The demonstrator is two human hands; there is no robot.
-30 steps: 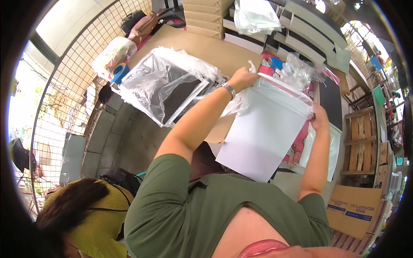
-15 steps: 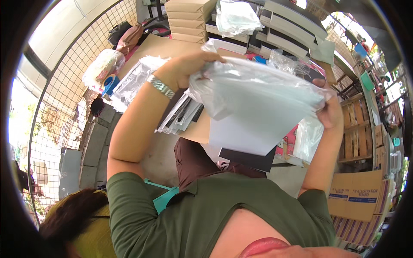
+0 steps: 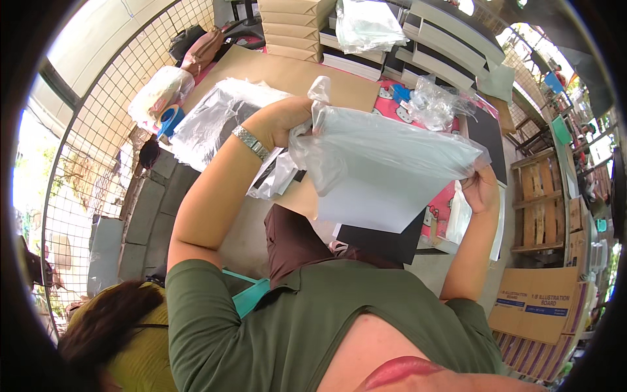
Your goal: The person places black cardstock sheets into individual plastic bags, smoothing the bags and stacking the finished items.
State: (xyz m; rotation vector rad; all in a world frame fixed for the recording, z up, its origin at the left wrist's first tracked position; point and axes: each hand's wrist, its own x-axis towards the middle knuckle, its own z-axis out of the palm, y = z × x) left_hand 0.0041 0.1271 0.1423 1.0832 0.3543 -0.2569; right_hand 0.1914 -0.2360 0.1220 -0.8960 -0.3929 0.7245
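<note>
A clear plastic bag (image 3: 398, 140) is held up in front of me over the table. White sheets (image 3: 375, 206) extend from its near side, and their far part is covered by the plastic. My left hand (image 3: 292, 123), with a silver watch on the wrist, is closed on the bag's bunched left end. My right hand (image 3: 482, 189) grips its right corner, with the fingers partly behind the plastic. Below the white sheets lies a black board (image 3: 388, 242) near the table's front edge. Plastic-wrapped sheets (image 3: 225, 121) lie left of my left hand.
Brown paper-wrapped packs (image 3: 290, 32) are stacked at the back, beside stacks of black and white boards (image 3: 444, 46). Crumpled plastic (image 3: 434, 104) lies at the right back. A tape roll with blue (image 3: 170, 119) sits left. Another person's head (image 3: 111, 313) is at lower left; a cardboard box (image 3: 535, 304) stands right.
Both hands have come down a little with the plastic bag, and my right hand has also shifted left. The bag's far edge sits lower, uncovering more of the pink-patterned table cover behind it.
</note>
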